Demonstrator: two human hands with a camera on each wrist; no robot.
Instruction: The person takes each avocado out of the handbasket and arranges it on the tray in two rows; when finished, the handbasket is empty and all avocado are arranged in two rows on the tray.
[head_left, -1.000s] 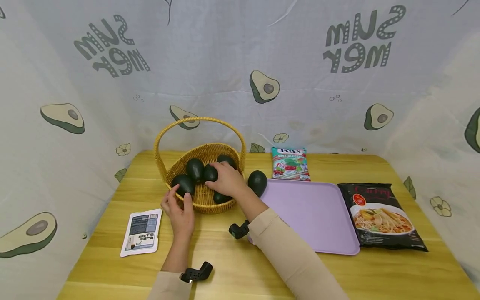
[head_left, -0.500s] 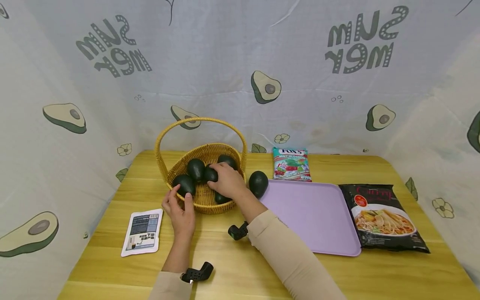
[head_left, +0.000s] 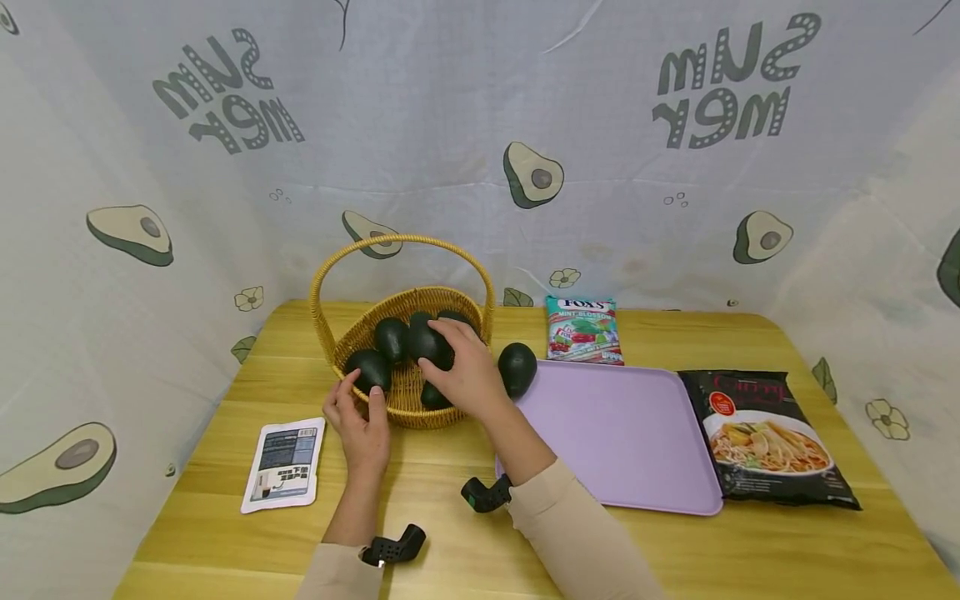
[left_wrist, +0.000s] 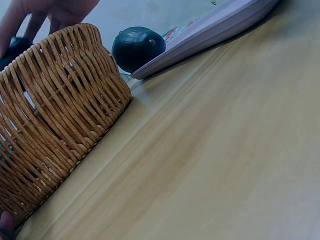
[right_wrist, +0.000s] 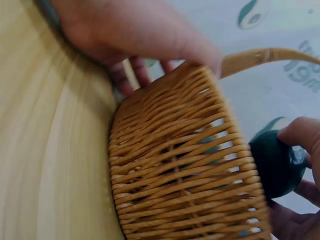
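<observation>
A yellow wicker basket (head_left: 408,417) with a tall arched handle holds several dark green avocados (head_left: 369,371). My left hand (head_left: 365,437) grips its front left rim; in the right wrist view, the thumb of that hand (right_wrist: 135,32) lies at the rim and its fingers go round the woven side. With thumb and fingers, my right hand (head_left: 472,375) holds one avocado (head_left: 429,340) up over the others inside the basket. The right wrist view has this held avocado (right_wrist: 274,165) just above the basket's rim. Part of it is hidden by my fingers.
Another avocado (head_left: 517,369) sits right of the basket, at the corner of a lilac tray (head_left: 618,442). Behind the tray lies a Fox's candy bag (head_left: 583,331); to its right, a black noodle packet (head_left: 768,437). A white pouch (head_left: 285,465) lies at the left.
My right hand has raised an avocado from among the others and drawn slightly back toward me. My left hand stays on the basket rim.
</observation>
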